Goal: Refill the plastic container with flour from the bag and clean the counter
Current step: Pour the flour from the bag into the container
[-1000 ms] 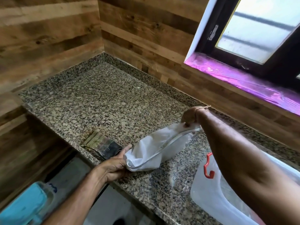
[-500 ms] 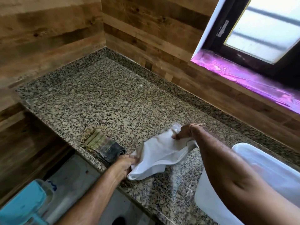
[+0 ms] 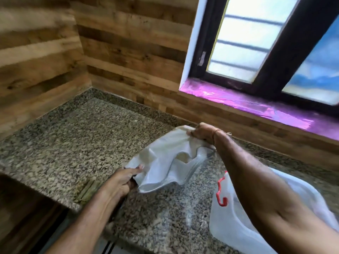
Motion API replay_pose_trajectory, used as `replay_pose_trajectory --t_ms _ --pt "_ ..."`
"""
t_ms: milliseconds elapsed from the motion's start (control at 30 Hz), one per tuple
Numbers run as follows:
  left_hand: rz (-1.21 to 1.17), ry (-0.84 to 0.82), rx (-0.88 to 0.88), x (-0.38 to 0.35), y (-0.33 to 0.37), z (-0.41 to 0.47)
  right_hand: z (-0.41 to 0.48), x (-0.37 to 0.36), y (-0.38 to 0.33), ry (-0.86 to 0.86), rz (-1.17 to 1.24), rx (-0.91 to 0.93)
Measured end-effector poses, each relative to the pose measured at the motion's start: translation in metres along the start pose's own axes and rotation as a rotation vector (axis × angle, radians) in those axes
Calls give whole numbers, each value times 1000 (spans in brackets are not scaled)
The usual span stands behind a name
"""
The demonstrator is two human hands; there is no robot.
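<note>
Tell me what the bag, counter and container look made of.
Bag: thin plastic film, white and partly clear, limp and creased. Counter: polished granite or lookalike, speckled with glare. Container: translucent white plastic, smooth, light showing through; red clip likely plastic too.

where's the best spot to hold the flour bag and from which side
By both ends, since the flour bag is limp and sags in the middle. The right hand pinches the far edge by the mouth, coming from the right; the left hand grips the near closed corner from the front. That likely lets the mouth tip toward the plastic container.
</note>
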State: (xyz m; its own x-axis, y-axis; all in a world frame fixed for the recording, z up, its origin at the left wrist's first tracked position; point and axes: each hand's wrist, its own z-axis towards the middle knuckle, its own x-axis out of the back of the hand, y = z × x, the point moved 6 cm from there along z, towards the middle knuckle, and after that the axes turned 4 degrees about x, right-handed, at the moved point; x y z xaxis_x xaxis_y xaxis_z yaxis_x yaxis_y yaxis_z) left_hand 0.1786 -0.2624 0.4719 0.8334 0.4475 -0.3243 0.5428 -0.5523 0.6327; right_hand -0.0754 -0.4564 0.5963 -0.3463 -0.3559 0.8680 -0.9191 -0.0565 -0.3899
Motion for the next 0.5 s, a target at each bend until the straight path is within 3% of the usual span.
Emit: replay_pose_trajectory --t_ms 300,500 --pt "64 -410 -58 -149 54 -47 -106 158 56 348 484 83" --pt "93 -430 -196 -233 28 -71 -178 190 131 467 703 98"
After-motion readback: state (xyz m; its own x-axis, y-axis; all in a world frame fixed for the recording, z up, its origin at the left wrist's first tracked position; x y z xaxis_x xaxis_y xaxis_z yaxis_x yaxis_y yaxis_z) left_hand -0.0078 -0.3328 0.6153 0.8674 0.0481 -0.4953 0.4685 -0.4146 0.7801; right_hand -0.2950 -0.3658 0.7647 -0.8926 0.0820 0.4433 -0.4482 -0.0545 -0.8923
